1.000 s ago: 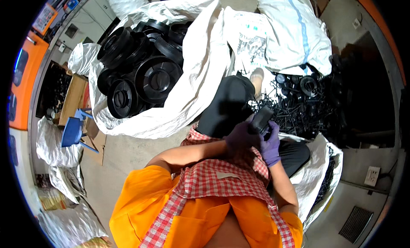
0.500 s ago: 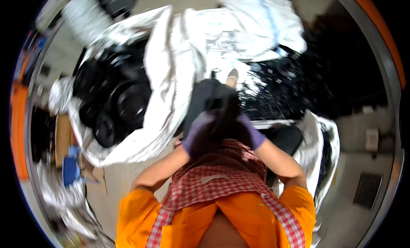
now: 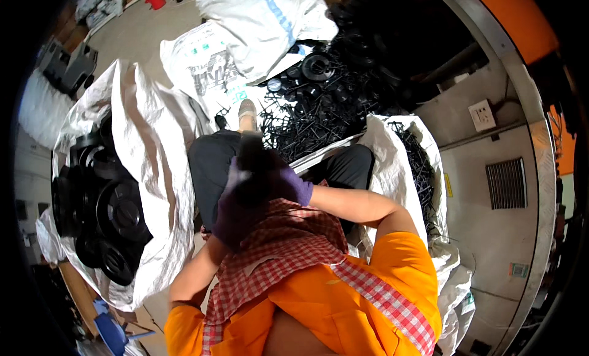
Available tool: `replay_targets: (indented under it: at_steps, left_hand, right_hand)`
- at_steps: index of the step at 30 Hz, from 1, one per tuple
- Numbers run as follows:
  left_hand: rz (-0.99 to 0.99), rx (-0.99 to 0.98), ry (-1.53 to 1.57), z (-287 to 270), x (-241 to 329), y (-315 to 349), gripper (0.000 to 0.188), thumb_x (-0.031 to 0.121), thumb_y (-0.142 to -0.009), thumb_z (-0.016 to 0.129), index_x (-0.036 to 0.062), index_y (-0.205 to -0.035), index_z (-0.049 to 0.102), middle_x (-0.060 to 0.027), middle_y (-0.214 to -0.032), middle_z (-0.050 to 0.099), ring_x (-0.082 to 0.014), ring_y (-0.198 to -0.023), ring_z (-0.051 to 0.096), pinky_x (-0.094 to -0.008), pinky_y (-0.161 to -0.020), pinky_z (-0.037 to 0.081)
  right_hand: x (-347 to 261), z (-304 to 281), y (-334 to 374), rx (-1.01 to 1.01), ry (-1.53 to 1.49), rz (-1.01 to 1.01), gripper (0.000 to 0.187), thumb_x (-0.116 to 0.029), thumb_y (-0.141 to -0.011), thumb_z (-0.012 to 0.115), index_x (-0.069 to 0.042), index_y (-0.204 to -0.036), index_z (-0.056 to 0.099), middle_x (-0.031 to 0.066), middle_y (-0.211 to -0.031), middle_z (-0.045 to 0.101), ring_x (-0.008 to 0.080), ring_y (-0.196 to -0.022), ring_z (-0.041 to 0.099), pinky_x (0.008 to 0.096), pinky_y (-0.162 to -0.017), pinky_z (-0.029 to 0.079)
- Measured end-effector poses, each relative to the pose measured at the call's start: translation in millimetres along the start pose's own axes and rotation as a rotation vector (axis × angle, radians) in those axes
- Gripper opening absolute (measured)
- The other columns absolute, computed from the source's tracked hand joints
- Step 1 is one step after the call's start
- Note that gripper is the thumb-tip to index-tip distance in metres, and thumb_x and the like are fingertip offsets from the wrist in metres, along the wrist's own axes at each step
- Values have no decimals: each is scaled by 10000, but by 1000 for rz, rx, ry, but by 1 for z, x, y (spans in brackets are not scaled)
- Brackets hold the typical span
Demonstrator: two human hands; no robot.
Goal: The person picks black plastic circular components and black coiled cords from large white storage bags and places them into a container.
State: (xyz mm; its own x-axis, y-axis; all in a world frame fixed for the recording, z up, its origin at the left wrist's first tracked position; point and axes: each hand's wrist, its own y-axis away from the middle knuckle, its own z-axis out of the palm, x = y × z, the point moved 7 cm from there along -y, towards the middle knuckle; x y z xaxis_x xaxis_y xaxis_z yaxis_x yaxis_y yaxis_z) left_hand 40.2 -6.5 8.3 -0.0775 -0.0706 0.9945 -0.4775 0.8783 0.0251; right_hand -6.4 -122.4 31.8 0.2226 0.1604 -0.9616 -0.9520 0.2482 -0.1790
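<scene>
My left hand (image 3: 232,210) and my right hand (image 3: 289,182), both in purple gloves with dark palms, are close together in front of my checked apron. Between them is a black part (image 3: 250,152), smeared by motion, so its exact kind does not show. The fingers of both hands seem closed round it, though dark blur covers much of them. Beyond my hands lies a pile of thin black plastic sticks (image 3: 300,129) with some round black pieces (image 3: 317,68) among them.
At my left stands a white woven sack (image 3: 162,184) of round black plastic discs (image 3: 123,212). A second white sack (image 3: 392,163) at my right holds black sticks (image 3: 417,172). A full white bag (image 3: 264,31) lies at the far side. A metal wall panel (image 3: 472,209) borders the right.
My view has swung to the right, so the sacks and pile appear further left. Both hands stay together round the black part.
</scene>
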Motion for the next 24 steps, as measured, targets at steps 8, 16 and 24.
replay_targets:
  at_steps: [8, 16, 24]
  left_hand:
    - [215, 152, 24, -18, 61, 17, 893, 114, -713, 764, 25, -1436, 246, -160, -1306, 480, -251, -1193, 485, -360, -983, 399]
    - [-107, 269, 350, -5, 44, 27, 933, 86, -694, 776, 5, -1438, 221, -139, -1306, 490, -222, -1142, 525, -350, -956, 424]
    - [460, 259, -558, -30, 88, 41, 753, 168, -722, 748, -16, -1348, 371, -218, -1247, 514, -334, -1123, 525, -399, -964, 423]
  right_hand:
    - [-23, 17, -6, -107, 154, 71, 568, -325, -810, 657, -91, -1276, 434, 133, -1258, 493, 289, -1041, 566, 384, -867, 484]
    - [-19, 14, -5, -33, 753, -72, 656, -335, -746, 738, -61, -1250, 419, 155, -1016, 573, 295, -929, 603, 381, -770, 504]
    - [-20, 51, -13, 15, -289, 94, 394, -141, -934, 508, -22, -1283, 370, 103, -1174, 505, 189, -1063, 524, 296, -899, 461]
